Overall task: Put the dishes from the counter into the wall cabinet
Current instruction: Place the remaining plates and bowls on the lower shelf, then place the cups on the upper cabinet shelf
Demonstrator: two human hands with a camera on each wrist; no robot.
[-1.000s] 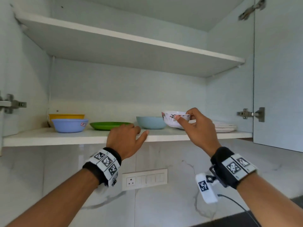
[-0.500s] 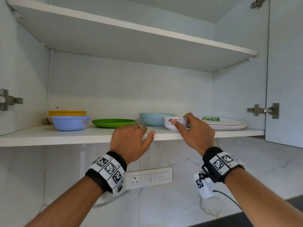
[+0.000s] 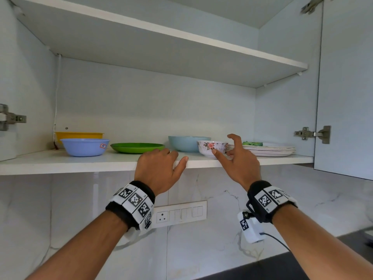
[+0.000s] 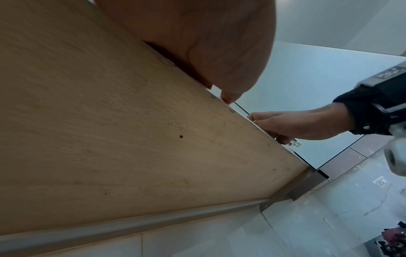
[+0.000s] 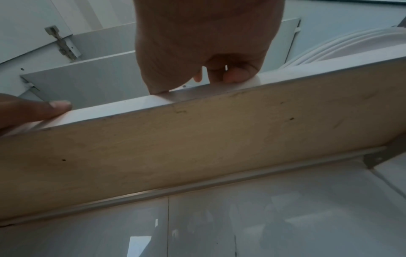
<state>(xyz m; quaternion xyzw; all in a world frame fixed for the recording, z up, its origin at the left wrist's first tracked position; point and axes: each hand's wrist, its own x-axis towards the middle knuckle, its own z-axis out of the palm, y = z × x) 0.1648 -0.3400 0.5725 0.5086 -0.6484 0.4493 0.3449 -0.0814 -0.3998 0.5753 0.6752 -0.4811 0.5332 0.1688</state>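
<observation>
A white bowl with a red flower pattern [image 3: 210, 147] stands on the lower cabinet shelf [image 3: 70, 164], near its front edge. My right hand [image 3: 223, 145] is just in front of it with fingers spread; the thumb tip is at the bowl's side and the index finger is raised off the rim. In the right wrist view the right hand's fingertips [image 5: 235, 76] sit above the shelf edge. My left hand [image 3: 173, 156] rests on the shelf's front edge, fingers on top and thumb along the front, holding nothing.
On the same shelf stand a yellow bowl [image 3: 78, 135], a periwinkle bowl [image 3: 84, 146], a green plate [image 3: 137, 147], a light blue bowl [image 3: 183, 143] and stacked white plates [image 3: 270, 150]. The cabinet door [image 3: 347, 87] is open at right. The upper shelf [image 3: 161, 33] looks bare.
The right hand lowered the flowered bowl onto the shelf and let go of its rim, fingers now spread. The left hand stayed on the shelf edge.
</observation>
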